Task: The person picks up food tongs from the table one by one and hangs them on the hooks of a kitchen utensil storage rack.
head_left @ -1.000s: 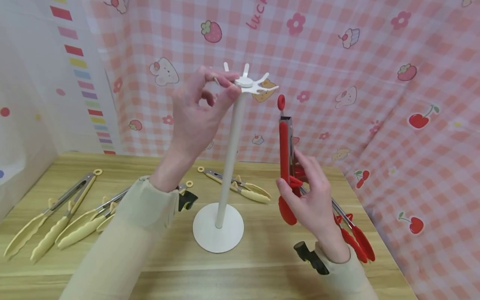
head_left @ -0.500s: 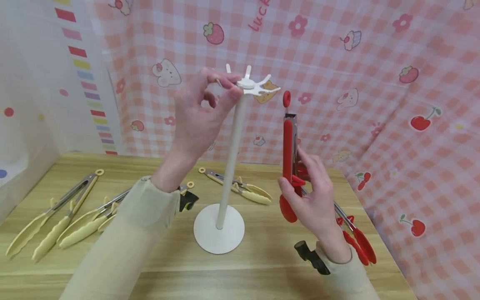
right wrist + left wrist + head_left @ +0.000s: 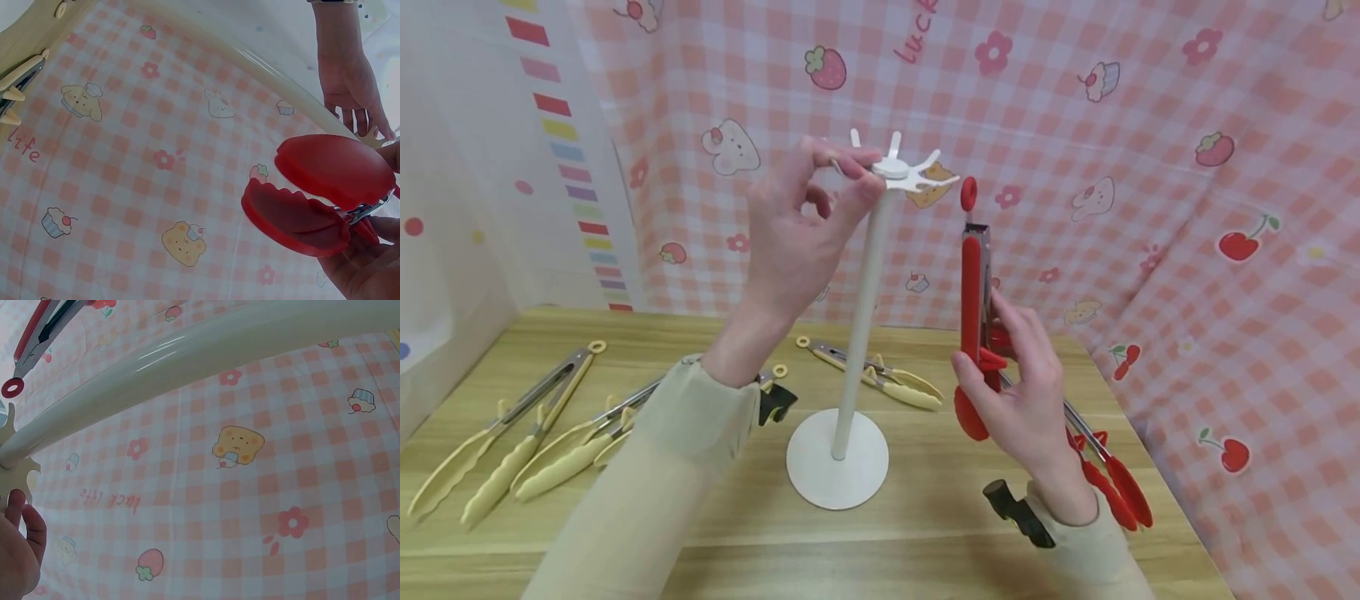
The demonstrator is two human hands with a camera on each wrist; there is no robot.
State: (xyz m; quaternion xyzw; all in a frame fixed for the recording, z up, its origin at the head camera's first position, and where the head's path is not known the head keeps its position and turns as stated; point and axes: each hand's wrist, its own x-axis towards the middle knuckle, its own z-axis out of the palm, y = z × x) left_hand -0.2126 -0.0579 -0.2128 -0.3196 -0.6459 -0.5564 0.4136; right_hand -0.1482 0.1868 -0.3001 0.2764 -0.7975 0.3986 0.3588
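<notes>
A white stand [image 3: 861, 308] with a round base and a crown of hooks [image 3: 917, 172] rises in the middle of the table. My left hand [image 3: 801, 221] pinches the left side of that crown between thumb and fingers. Right of the pole, my right hand [image 3: 1022, 383] grips a pair of red tongs [image 3: 972, 292] upright, its hanging ring [image 3: 969, 193] uppermost. That ring is close to the right-hand hooks but apart from them. In the right wrist view the red scalloped heads [image 3: 340, 172] of the tongs stand slightly apart, pointing away from the fingers.
Pale yellow tongs [image 3: 512, 433] lie at the table's left, with more yellow tongs [image 3: 576, 454] partly under the left sleeve. Another yellow pair [image 3: 880, 375] lies behind the pole. Red tongs [image 3: 1108, 467] lie at the right edge, partly hidden by the right hand. A checked cloth [image 3: 760, 75] hangs behind.
The red tongs have risen slightly in my right hand, their ring now a little higher beside the hooks. My left hand keeps its pinch on the crown.
</notes>
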